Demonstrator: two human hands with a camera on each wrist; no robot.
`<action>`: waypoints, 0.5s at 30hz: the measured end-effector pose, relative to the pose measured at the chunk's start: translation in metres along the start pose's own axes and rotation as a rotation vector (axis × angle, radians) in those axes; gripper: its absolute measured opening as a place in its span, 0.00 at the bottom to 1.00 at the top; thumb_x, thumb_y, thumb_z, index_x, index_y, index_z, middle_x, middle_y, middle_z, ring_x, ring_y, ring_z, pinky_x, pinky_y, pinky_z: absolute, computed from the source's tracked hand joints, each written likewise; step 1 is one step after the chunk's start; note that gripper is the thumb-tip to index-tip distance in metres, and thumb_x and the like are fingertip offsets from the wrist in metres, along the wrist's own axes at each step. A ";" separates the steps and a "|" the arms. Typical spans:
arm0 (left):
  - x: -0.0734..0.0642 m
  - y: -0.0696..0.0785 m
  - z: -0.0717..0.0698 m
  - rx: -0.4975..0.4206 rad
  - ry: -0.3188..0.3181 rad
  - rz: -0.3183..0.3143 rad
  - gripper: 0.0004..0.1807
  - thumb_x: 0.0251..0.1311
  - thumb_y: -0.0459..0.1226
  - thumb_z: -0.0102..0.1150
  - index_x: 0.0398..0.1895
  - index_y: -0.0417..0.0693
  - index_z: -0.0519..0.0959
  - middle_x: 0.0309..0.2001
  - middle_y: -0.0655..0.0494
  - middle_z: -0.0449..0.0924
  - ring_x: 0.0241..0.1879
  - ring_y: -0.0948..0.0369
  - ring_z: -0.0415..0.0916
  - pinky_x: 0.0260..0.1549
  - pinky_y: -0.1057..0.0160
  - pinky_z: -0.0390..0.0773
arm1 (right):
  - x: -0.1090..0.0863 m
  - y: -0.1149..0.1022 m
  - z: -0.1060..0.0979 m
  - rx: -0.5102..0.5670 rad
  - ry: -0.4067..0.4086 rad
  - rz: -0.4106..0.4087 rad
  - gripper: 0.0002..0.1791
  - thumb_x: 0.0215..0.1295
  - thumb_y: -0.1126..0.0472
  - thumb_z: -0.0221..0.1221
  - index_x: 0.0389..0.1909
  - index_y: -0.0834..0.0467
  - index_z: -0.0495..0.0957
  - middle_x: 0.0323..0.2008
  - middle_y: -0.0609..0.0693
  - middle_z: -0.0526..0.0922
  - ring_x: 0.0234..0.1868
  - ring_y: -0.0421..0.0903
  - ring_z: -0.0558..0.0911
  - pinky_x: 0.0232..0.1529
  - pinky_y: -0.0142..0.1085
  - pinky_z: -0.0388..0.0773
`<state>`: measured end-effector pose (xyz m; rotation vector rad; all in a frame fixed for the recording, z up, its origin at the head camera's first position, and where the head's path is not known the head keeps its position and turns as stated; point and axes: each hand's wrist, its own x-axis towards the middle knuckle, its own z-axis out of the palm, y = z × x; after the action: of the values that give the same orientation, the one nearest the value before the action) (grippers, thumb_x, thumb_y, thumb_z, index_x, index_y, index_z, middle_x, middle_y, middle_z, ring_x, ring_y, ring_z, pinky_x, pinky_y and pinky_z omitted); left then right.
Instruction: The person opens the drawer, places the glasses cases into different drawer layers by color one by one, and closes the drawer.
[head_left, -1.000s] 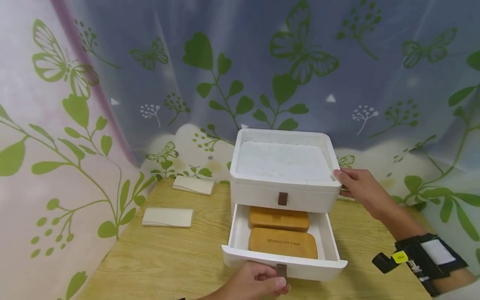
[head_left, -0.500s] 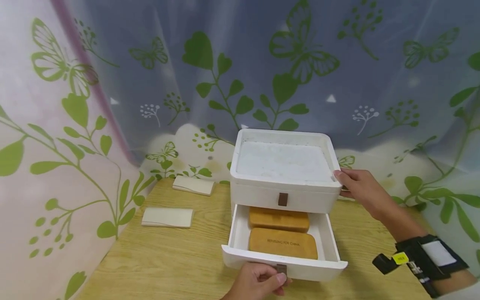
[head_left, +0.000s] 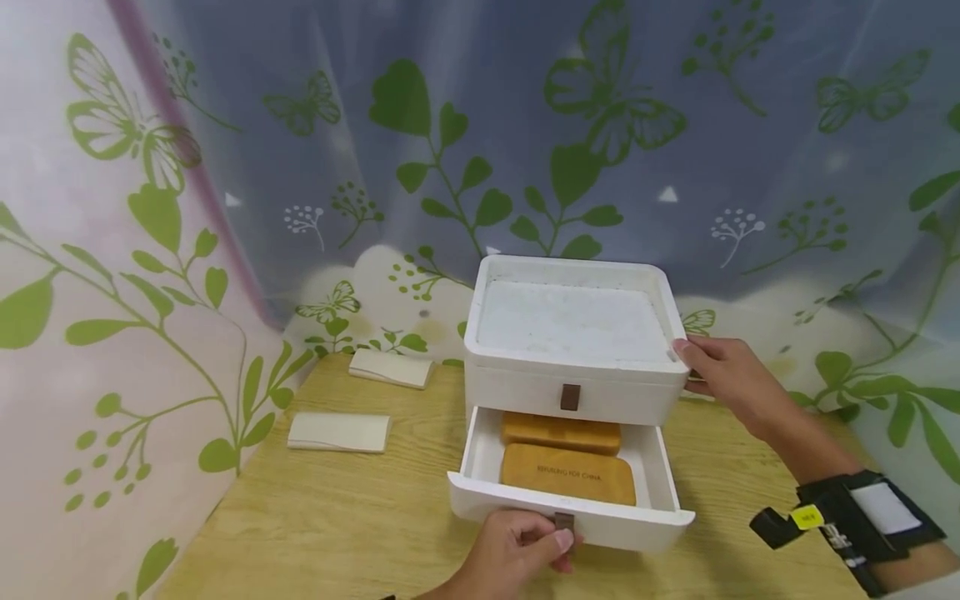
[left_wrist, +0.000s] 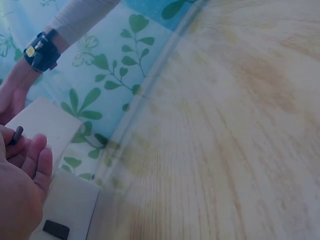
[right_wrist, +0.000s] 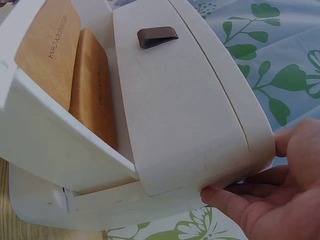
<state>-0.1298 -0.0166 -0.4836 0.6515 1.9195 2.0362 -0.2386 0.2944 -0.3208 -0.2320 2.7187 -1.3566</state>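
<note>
A white two-drawer storage box (head_left: 570, 325) stands on the table, its lower drawer (head_left: 667, 479) pulled out and its upper drawer (head_left: 517, 390) closed. Two tan rounded cases lie in the lower drawer; the front case (head_left: 567, 477) bears dark lettering, and the rear case (head_left: 558, 432) is partly covered by the upper drawer. My left hand (head_left: 506, 554) pinches the brown pull tab (head_left: 564, 522) on the lower drawer's front. At the box's right side, my right hand (head_left: 731, 379) grips the top corner, thumb by the rim and fingers against the side wall (right_wrist: 225, 175).
Two flat cream cases with wavy flaps, one farther back (head_left: 392, 368) and one nearer (head_left: 339, 432), lie left of the box on the wooden table (head_left: 337, 517). A leaf-patterned curtain (head_left: 300, 167) hangs behind and along the sides.
The lower drawer has slid slightly inward, with my left hand moving along on its tab. My right hand keeps its place on the box, while the head view has shifted a little.
</note>
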 end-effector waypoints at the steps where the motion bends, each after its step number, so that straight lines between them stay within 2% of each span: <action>1: 0.001 0.000 0.000 -0.001 0.001 0.000 0.19 0.70 0.40 0.64 0.37 0.27 0.85 0.36 0.25 0.85 0.34 0.72 0.86 0.47 0.72 0.84 | 0.000 0.000 0.000 -0.003 0.001 -0.001 0.40 0.86 0.44 0.38 0.79 0.73 0.49 0.76 0.77 0.59 0.73 0.72 0.68 0.64 0.49 0.76; 4: 0.004 0.002 0.000 -0.001 0.008 -0.002 0.19 0.70 0.40 0.64 0.38 0.25 0.85 0.39 0.25 0.86 0.32 0.73 0.86 0.49 0.72 0.84 | 0.000 0.000 0.001 -0.003 0.003 -0.004 0.40 0.85 0.44 0.38 0.79 0.73 0.50 0.75 0.76 0.60 0.73 0.72 0.69 0.64 0.50 0.76; 10: 0.010 0.003 -0.002 -0.009 0.022 -0.026 0.19 0.69 0.40 0.65 0.38 0.26 0.85 0.38 0.35 0.90 0.31 0.71 0.87 0.47 0.71 0.85 | 0.001 0.000 0.001 0.008 0.009 -0.002 0.39 0.85 0.45 0.39 0.79 0.73 0.51 0.75 0.76 0.61 0.73 0.71 0.70 0.63 0.49 0.77; 15: 0.013 0.003 -0.003 -0.027 0.025 -0.026 0.18 0.69 0.40 0.65 0.38 0.28 0.86 0.43 0.39 0.90 0.32 0.69 0.88 0.47 0.70 0.86 | 0.000 0.001 0.000 -0.008 0.013 -0.008 0.39 0.85 0.44 0.39 0.79 0.73 0.51 0.75 0.76 0.61 0.72 0.71 0.70 0.63 0.49 0.77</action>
<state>-0.1425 -0.0129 -0.4792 0.5948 1.9009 2.0601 -0.2390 0.2945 -0.3218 -0.2351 2.7373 -1.3540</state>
